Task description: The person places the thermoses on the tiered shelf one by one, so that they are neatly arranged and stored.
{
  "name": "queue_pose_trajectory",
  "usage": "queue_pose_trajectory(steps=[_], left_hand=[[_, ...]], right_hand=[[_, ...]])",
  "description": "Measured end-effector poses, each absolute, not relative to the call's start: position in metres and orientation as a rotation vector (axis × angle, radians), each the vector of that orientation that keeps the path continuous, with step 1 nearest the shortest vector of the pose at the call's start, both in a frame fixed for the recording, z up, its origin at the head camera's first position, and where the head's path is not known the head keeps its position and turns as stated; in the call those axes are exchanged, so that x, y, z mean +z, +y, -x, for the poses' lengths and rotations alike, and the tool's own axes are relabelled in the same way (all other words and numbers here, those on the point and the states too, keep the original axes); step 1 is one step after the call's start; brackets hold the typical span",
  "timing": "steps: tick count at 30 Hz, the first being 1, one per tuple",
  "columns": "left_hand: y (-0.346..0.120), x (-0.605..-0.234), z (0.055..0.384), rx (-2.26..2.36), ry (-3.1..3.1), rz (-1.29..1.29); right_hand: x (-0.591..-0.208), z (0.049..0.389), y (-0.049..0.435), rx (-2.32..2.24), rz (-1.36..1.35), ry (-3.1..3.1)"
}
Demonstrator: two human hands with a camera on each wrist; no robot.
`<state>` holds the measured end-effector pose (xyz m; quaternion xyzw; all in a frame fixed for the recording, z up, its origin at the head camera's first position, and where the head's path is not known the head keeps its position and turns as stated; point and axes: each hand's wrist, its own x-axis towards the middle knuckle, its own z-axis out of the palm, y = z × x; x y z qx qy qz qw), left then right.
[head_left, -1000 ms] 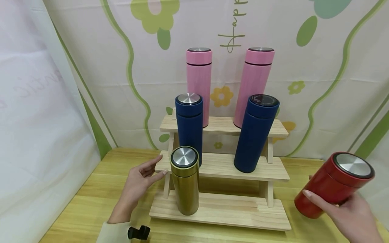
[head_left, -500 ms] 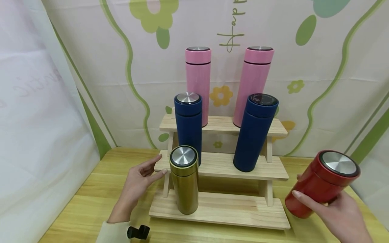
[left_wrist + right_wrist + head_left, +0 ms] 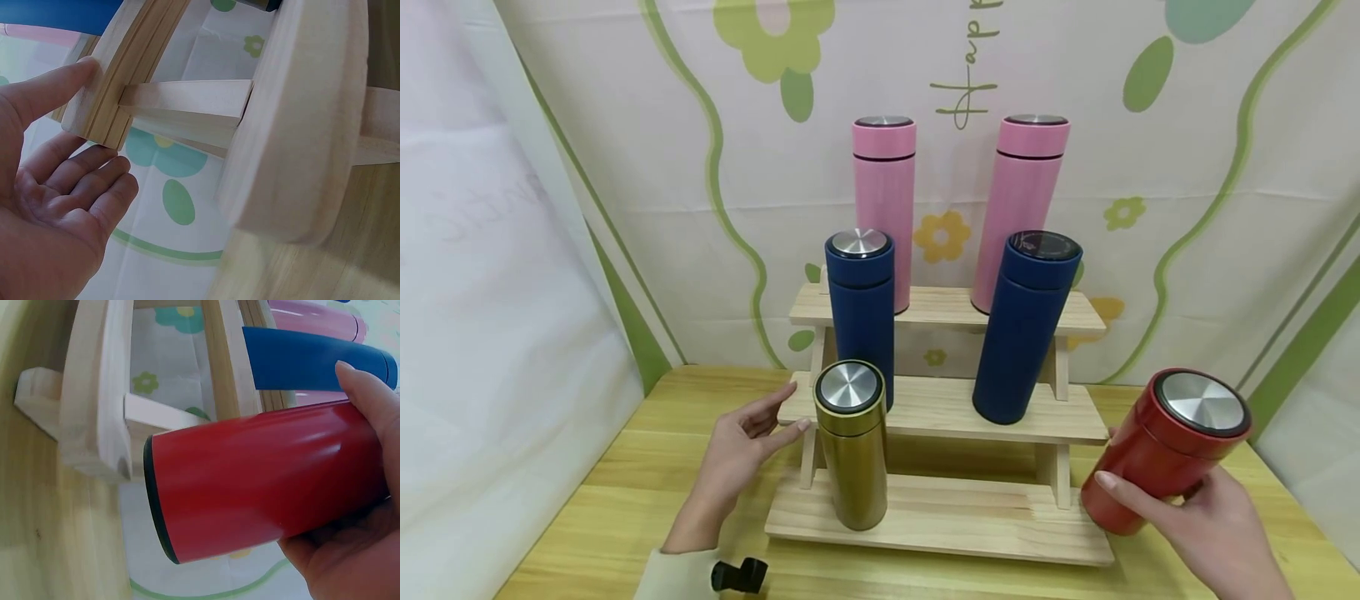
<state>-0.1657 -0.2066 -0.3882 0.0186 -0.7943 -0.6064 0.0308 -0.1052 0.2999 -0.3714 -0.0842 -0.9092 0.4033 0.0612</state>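
Observation:
In my right hand (image 3: 1206,529) is a red vacuum flask (image 3: 1165,450), gripped round its side with the thumb towards me. The flask leans to the right, just beside the right end of the bottom shelf of a three-tier wooden stand (image 3: 955,508). Its dark-rimmed base shows in the right wrist view. My left hand (image 3: 741,450) holds the left end of the middle shelf, the thumb touching the shelf (image 3: 103,81) and the fingers bent round its end. A gold vacuum flask (image 3: 853,458) stands at the left of the bottom shelf.
Two blue flasks (image 3: 865,325) (image 3: 1026,333) stand on the middle tier. Two pink flasks (image 3: 883,200) (image 3: 1026,200) are on the top tier. A patterned cloth (image 3: 662,150) hangs behind the wooden table (image 3: 617,500).
My right hand has carried the red flask leftwards, closer to the stand's right end. My left hand keeps its place on the shelf. The head view has shifted slightly.

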Motion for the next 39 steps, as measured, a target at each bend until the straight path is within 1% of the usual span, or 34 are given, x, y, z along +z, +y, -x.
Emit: queue_pose_trajectory(steps=[11, 18, 25, 29, 39], left_hand=[[-0.206, -0.388, 0.166, -1.865, -2.451, -0.057], [-0.206, -0.388, 0.167, -1.867, -2.447, -0.043], [-0.207, -0.389, 0.166, -1.871, -2.446, -0.042], [-0.207, -0.389, 0.167, -1.878, -2.443, -0.048], [-0.207, -0.39, 0.166, -1.88, -2.436, -0.033]], right_hand=[[-0.363, 0.104, 0.274, 1.298, 0.206, -2.82], [-0.368, 0.104, 0.255, 1.37, 0.176, -2.831], [-0.373, 0.103, 0.238, 1.457, 0.203, -2.822], [-0.378, 0.104, 0.23, 1.481, 0.163, -2.784], [-0.38, 0.105, 0.218, 1.528, 0.23, -2.753]])
